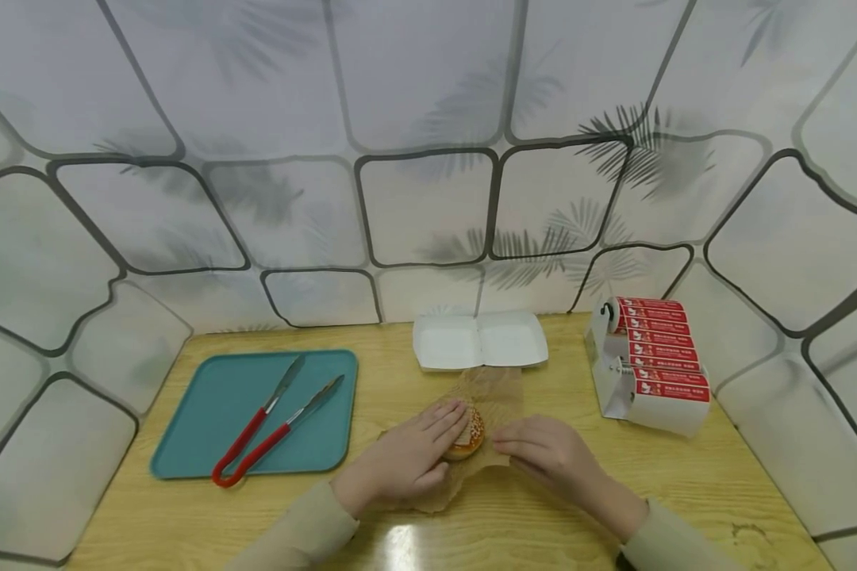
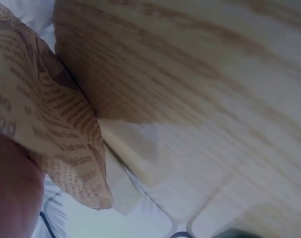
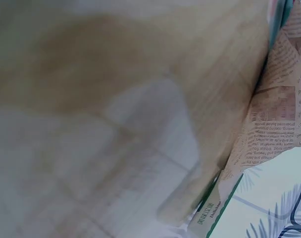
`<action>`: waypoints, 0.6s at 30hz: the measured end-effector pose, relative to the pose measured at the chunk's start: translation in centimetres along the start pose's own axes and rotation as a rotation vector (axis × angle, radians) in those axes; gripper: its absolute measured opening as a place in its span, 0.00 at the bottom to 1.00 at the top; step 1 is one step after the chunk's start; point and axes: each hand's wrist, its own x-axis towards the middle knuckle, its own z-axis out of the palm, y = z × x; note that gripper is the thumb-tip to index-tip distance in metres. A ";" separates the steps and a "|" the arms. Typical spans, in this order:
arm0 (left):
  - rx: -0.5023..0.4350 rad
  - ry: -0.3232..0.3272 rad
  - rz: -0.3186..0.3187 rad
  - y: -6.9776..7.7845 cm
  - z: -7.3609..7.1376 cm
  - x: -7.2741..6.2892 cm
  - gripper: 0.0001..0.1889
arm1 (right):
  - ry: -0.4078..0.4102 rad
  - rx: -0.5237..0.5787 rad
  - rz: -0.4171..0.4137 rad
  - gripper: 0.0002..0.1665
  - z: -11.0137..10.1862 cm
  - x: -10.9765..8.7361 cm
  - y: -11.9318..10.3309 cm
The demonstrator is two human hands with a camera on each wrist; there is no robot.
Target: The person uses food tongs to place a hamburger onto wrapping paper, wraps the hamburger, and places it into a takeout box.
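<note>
A sesame-topped burger sits on brown printed wrapping paper at the front middle of the table. My left hand rests over its left side, fingers laid fairly straight on the bun and a folded flap of paper. To the right, my right hand pinches the paper's right edge between thumb and fingers. The left wrist view shows the printed paper raised beside part of the hand. In the right wrist view the paper stands up at the right; the fingertips are out of sight.
An opened white takeaway box stands behind the paper. At the left, red-handled tongs lie across a teal tray. A white dispenser with red label rolls stands at the right. A patterned cloth wall surrounds the wooden table.
</note>
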 end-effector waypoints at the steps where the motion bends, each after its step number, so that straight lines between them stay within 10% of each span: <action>1: -0.007 0.005 0.002 0.0 0.0 0.0 0.37 | 0.000 -0.001 0.008 0.20 0.1 0.2 0.1; 11: -0.038 0.010 0.003 -0.2 -0.1 0.0 0.36 | -0.023 0.079 0.231 0.24 1.6 1.5 1.0; 18: -0.073 0.017 -0.012 -0.4 0.0 0.2 0.33 | 0.029 0.229 0.387 0.09 3.4 2.0 2.1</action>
